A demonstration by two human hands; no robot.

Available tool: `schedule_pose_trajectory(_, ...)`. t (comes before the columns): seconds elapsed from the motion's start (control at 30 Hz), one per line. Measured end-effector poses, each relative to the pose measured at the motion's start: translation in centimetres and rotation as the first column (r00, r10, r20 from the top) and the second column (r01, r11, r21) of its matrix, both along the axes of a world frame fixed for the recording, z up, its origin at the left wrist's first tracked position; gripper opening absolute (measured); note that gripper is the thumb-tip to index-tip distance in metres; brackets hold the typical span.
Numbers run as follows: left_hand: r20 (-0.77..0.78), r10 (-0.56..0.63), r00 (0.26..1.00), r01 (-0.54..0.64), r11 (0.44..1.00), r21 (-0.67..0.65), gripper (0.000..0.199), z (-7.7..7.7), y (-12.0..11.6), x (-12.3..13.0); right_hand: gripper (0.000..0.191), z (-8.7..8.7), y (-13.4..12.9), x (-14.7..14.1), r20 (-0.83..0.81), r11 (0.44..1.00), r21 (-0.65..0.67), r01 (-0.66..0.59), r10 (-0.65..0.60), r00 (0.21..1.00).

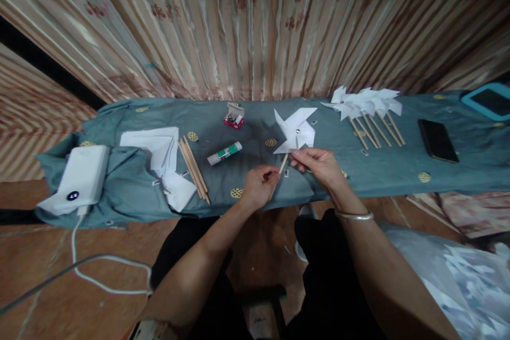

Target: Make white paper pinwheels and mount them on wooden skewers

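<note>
A white paper pinwheel (305, 130) with a metal pin at its centre stands out in front of me over the cloth-covered table. Its thin wooden stick (283, 163) slants down to the left, and my left hand (261, 186) is closed around the lower part. Just under the paper blades, my right hand (319, 163) pinches at the pinwheel's lower edge; whether its fingertips grip paper or the stick's upper end is hard to see. Left of my hands lie a glue stick (224, 153) and an open small red box (234, 116) holding metal pins.
Several pinwheels (370, 103) lie overlapped at the right, near a black phone (438, 141) and a blue-framed device (488, 101). Leftward are wooden sticks (194, 169), folded white paper (163, 143) and a white power bank (85, 175) with a cable. A pleated curtain (255, 37) hangs behind.
</note>
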State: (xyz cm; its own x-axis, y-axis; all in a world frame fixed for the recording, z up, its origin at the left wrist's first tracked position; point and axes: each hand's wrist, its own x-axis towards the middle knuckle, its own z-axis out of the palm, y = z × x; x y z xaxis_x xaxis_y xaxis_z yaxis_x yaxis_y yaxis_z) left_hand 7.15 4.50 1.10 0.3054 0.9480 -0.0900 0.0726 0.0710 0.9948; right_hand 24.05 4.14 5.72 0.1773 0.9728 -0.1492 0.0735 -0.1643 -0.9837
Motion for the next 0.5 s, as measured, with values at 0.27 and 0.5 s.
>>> schedule_pose_trajectory(0.27, 0.096, 0.005, 0.995, -0.001, 0.999, -0.045, 0.012, 0.6, 0.4, 0.9, 0.041, -0.8, -0.5, -1.5, -0.010, 0.998, 0.008, 0.061, -0.060, 0.998)
schedule_pose_trajectory(0.5, 0.163, 0.000, 0.987, 0.008, 0.999, -0.051, 0.011, 0.8, 0.5, 2.2, 0.048, -1.9, -0.2, -1.3, 0.045, 0.987, 0.033, 0.157, -0.159, 0.986)
